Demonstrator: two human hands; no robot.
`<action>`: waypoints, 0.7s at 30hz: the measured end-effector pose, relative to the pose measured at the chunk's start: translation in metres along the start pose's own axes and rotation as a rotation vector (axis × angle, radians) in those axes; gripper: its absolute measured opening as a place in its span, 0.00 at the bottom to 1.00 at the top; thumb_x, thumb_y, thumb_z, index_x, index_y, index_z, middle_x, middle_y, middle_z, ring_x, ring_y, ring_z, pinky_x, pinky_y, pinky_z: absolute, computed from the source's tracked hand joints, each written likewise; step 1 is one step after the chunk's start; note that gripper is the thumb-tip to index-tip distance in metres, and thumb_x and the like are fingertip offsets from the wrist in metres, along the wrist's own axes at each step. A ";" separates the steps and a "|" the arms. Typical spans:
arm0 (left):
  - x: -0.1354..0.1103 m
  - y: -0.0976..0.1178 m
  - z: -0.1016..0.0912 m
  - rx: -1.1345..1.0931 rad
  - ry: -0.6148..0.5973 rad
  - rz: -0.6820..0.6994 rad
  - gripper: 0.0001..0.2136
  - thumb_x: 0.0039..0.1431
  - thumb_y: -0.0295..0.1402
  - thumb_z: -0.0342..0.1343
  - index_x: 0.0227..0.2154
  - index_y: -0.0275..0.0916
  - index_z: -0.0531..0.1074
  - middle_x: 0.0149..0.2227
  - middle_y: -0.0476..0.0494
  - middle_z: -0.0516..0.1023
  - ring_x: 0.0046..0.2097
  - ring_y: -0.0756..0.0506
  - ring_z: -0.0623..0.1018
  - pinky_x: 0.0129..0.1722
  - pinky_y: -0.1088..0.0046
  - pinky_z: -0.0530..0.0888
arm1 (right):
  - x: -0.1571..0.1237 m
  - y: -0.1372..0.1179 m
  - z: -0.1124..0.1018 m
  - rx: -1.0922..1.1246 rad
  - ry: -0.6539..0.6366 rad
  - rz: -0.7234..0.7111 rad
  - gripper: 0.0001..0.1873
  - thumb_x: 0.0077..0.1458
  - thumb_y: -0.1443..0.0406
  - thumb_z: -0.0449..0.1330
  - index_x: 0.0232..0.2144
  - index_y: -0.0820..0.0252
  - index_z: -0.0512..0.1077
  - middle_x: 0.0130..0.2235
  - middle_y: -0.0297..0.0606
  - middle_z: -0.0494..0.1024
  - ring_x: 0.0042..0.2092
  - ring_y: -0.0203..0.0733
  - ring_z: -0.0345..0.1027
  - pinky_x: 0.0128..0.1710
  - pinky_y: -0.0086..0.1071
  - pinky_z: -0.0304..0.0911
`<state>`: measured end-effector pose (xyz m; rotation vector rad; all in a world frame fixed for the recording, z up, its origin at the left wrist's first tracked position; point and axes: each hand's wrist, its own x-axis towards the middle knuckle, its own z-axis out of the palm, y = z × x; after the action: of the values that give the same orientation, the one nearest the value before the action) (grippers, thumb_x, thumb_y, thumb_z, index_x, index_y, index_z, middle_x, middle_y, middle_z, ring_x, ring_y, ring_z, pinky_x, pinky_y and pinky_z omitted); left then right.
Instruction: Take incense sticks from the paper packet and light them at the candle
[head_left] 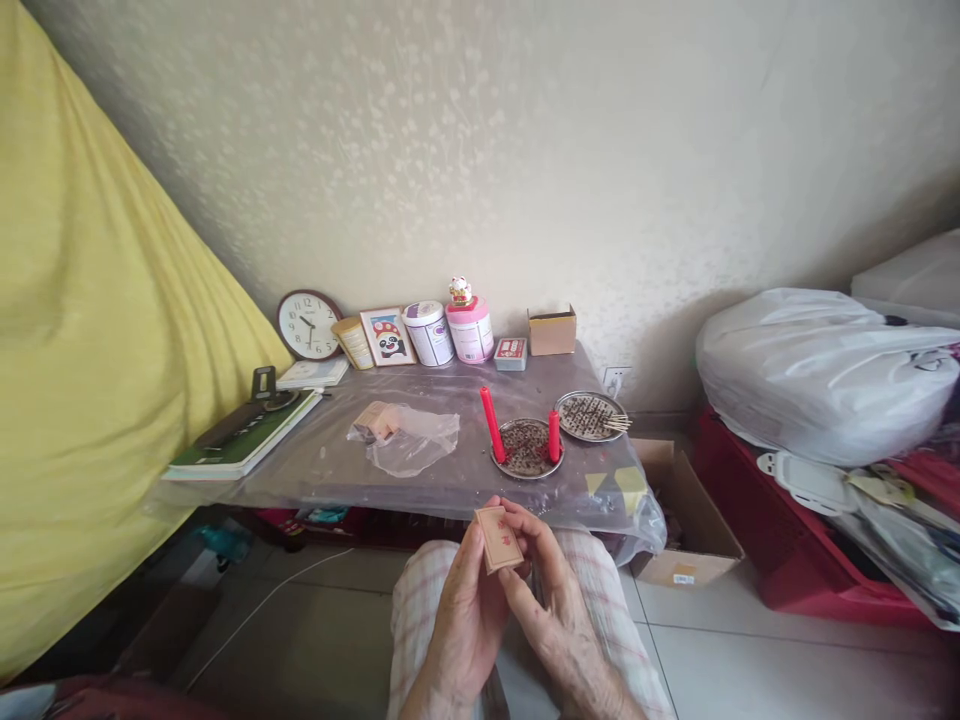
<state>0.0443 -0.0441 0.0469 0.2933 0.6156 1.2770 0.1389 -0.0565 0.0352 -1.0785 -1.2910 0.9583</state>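
Note:
A small tan box [498, 540] with red characters, the size of a matchbox, is held over my lap. My left hand [469, 610] grips it from the left, thumb along its edge. From the other side the fingers of my right hand [551, 595] are on it too, the thumb at its lower corner. Just beyond my hands is a round metal plate [527, 475] with dark residue. Two red candles stand on it: a taller, leaning left candle [491, 425] and a shorter right candle [553, 437].
Behind to the right, another plate [574, 430] bears dark bits and several thin sticks [619, 422]. A crumpled plastic bag [412, 450] lies left of the candles. Tins, a clock [308, 325] and a cardboard box [552, 333] line the wall. A green book [247, 440] is at left.

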 end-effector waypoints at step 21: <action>0.002 -0.008 -0.011 -0.086 -0.034 -0.023 0.20 0.60 0.38 0.56 0.54 0.44 0.69 0.46 0.43 0.78 0.43 0.46 0.77 0.47 0.68 0.73 | 0.002 -0.005 0.011 0.169 0.045 0.184 0.19 0.59 0.61 0.56 0.53 0.49 0.66 0.55 0.35 0.73 0.56 0.44 0.66 0.58 0.38 0.60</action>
<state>0.0443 -0.0458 0.0332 0.2363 0.5321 1.2700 0.1275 -0.0550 0.0400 -1.0929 -1.0672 1.1532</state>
